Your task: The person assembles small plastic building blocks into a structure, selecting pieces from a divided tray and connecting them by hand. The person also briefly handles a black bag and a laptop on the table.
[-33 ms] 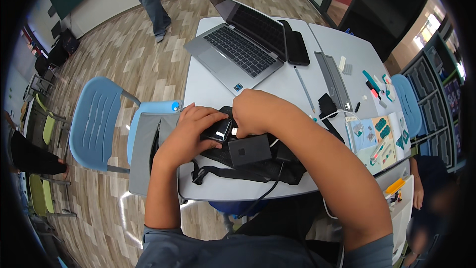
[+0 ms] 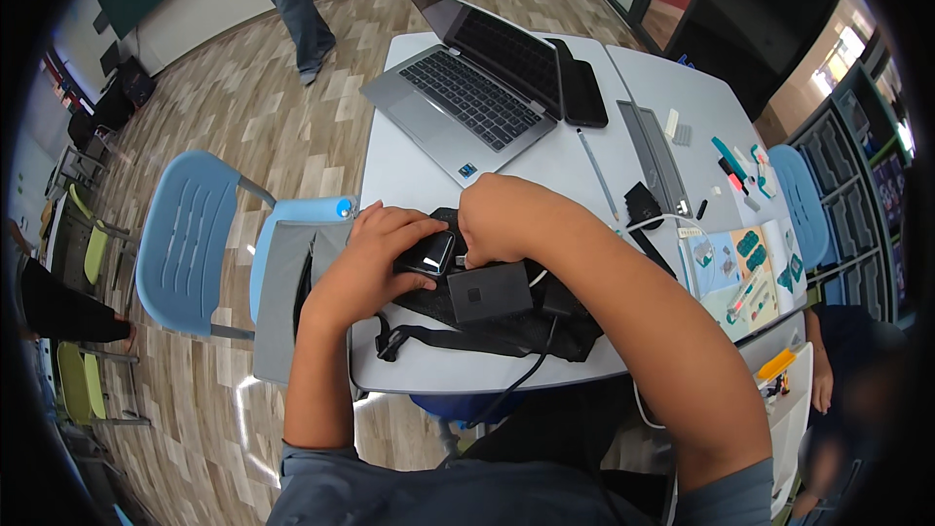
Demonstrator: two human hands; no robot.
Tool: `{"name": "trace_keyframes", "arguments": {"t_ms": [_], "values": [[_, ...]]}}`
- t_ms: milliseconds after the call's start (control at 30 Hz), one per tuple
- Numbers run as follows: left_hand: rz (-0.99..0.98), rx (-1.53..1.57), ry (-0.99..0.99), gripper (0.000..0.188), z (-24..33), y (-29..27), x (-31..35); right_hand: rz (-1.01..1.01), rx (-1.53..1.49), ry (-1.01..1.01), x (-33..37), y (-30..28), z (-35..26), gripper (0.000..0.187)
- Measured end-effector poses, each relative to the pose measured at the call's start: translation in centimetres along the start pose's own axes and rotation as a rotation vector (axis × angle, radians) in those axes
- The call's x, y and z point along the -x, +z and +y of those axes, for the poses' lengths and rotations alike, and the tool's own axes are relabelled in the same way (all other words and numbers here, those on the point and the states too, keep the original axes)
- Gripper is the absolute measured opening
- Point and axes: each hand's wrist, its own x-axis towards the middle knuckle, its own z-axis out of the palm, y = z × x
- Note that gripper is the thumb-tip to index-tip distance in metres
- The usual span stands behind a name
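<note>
My left hand [image 2: 368, 258] grips a small black glossy box-shaped device [image 2: 427, 255] with rounded corners, fingers along its far side and thumb on the near side. My right hand [image 2: 492, 222] is closed in a pinch at the device's right side, holding the plug of a white cable [image 2: 539, 279]. A small bit of the plug [image 2: 460, 260] shows below the fingertips; whether it sits in the device I cannot tell. Just below my right hand lies a dark grey rectangular box [image 2: 490, 294]. Black mesh fabric with a strap [image 2: 458, 337] lies beneath these things.
An open silver laptop [image 2: 467, 102] stands beyond my hands, with a black case [image 2: 586, 94] behind it. A grey pencil [image 2: 598, 175], building pieces and an illustrated booklet [image 2: 726, 278] lie to the right. A grey bag [image 2: 278, 307] and blue chair [image 2: 190, 244] are at left; people are nearby.
My right fingers have shifted slightly at the plug, and its white body is now mostly covered. My left hand and the device stay in place.
</note>
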Motion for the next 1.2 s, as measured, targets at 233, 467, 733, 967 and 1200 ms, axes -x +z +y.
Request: {"name": "trace_keyframes", "arguments": {"t_ms": [233, 467, 733, 967, 1200], "values": [[0.007, 0.015, 0.025, 0.083, 0.1, -0.4, 0.0, 0.284, -0.097, 0.082, 5.0, 0.3, 3.1, 0.019], [0.011, -0.096, 0.133, 0.085, 4.4, 1.2, -0.3, 0.398, -0.004, 0.051, 9.3, 2.4, 3.9, 0.019], [0.016, -0.097, 0.030, 0.102, 3.6, 0.8, 0.5, 0.876, -0.103, 0.344, 13.2, 0.9, 7.3, 0.018], [-0.036, -0.253, -0.092, 0.090, 0.9, 0.5, -0.9, 1.073, 0.011, 0.352, 13.0, 3.9, 8.0, 0.039], [-0.056, -0.231, -0.022, 0.076, 1.5, -0.8, -1.0, 0.636, -0.034, -0.062, 10.8, 7.3, 0.2, 0.075]]}}
